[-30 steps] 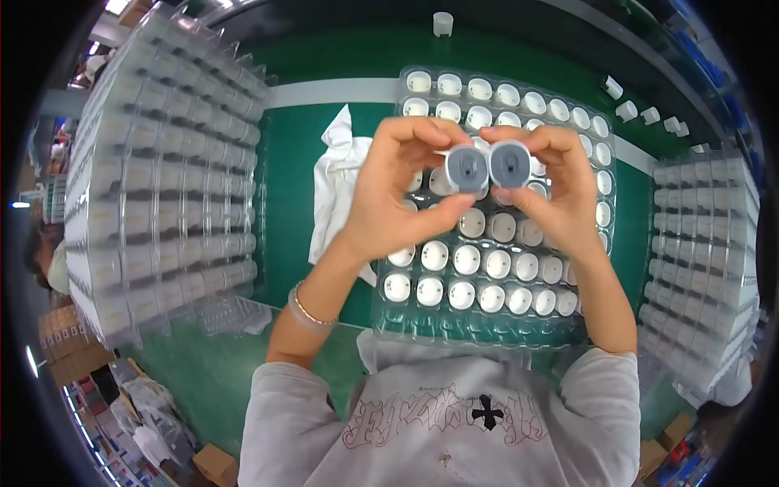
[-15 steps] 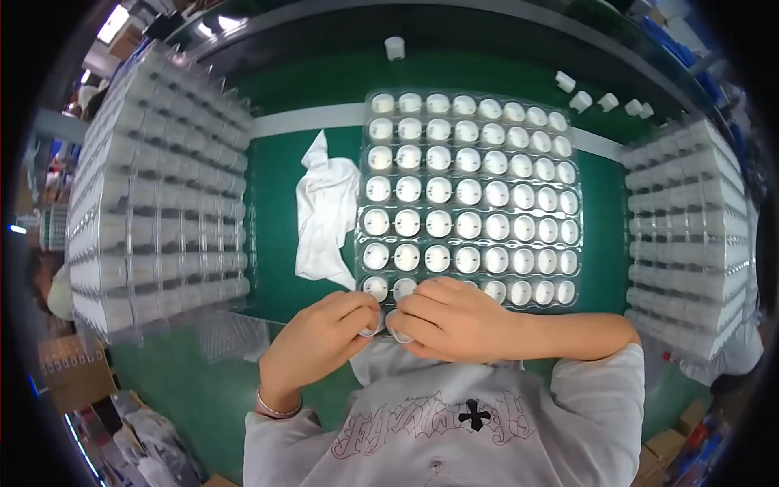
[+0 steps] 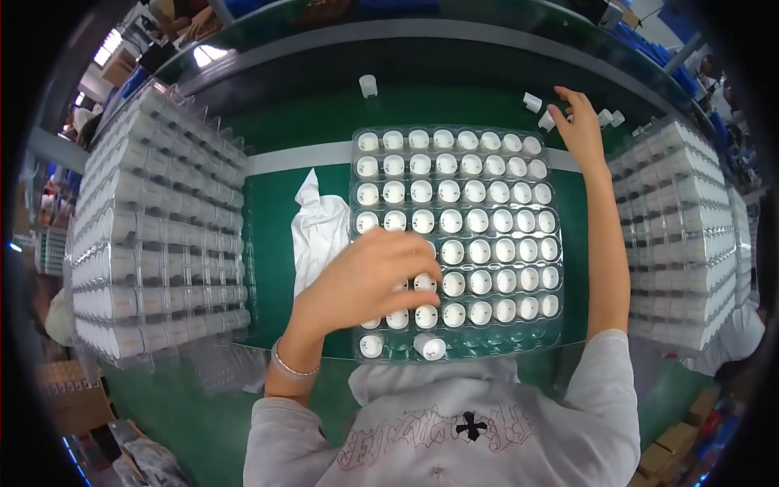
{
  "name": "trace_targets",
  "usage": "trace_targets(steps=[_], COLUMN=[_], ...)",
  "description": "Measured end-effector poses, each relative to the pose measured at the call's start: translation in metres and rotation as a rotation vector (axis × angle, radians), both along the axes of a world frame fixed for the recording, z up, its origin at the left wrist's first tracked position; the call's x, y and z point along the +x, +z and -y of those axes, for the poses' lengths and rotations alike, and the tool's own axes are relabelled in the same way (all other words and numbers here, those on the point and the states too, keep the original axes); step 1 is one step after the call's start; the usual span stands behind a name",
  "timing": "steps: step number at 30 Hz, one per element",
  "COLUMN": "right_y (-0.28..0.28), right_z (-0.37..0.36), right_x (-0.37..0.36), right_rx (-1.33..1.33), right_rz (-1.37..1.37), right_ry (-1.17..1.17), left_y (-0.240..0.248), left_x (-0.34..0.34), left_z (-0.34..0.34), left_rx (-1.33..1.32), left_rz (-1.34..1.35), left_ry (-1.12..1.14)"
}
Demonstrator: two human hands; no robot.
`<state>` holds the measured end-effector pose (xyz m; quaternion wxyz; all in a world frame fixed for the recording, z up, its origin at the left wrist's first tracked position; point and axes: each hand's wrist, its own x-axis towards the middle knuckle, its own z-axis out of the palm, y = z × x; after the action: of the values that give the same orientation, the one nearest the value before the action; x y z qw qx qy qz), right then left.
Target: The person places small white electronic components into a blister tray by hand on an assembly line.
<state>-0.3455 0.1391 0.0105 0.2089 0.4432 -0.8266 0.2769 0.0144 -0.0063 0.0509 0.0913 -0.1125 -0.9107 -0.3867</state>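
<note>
My left hand (image 3: 375, 277) is over the left part of a clear plastic tray (image 3: 503, 334) filled with rows of small white cups (image 3: 479, 252). Its thumb and fingers are apart, and a cup in the tray shows between them. In the tray's nearest row, one cup (image 3: 371, 346) stands at the left end and another cup (image 3: 430, 347) lies tilted. My right hand (image 3: 579, 130) reaches to the far right with fingers spread. Beside its thumb is a loose white cup (image 3: 546, 121), and a second loose cup (image 3: 532, 102) lies just beyond.
Tall stacks of filled trays stand at left (image 3: 162, 235) and right (image 3: 677, 235). A crumpled white cloth (image 3: 318, 231) lies left of the tray. One loose cup (image 3: 368, 85) stands at the back; more loose cups (image 3: 610, 118) lie right of my right hand.
Both hands have left the tray's front edge, where they held cups. My right hand moved to the far right; my left hand rose over the tray. Two cups now show in the nearest row.
</note>
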Motion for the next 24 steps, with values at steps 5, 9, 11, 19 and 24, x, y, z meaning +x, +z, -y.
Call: trace_targets(steps=[5,9,11,19,24], right_y=[-0.023,-0.058,-0.07,-0.083,-0.08], right_z=[0.015,0.014,0.017,0.02,0.021], right_x=[0.002,-0.026,-0.026,-0.035,-0.024], right_rx=[0.195,0.266,0.225,0.005,-0.01], right_rz=[-0.084,0.149,0.046,-0.038,-0.034], right_ry=[-0.105,-0.12,-0.104,0.056,-0.004], left_y=[-0.002,-0.018,-0.028,-0.019,-0.026], left_x=[0.031,0.049,0.056,0.074,0.091], left_z=[-0.02,-0.042,-0.049,-0.041,-0.032], left_rx=[-0.119,-0.142,-0.184,0.083,0.114], left_rz=[0.148,0.14,0.07,-0.077,0.138], left_ry=[-0.161,-0.094,-0.046,0.101,0.095])
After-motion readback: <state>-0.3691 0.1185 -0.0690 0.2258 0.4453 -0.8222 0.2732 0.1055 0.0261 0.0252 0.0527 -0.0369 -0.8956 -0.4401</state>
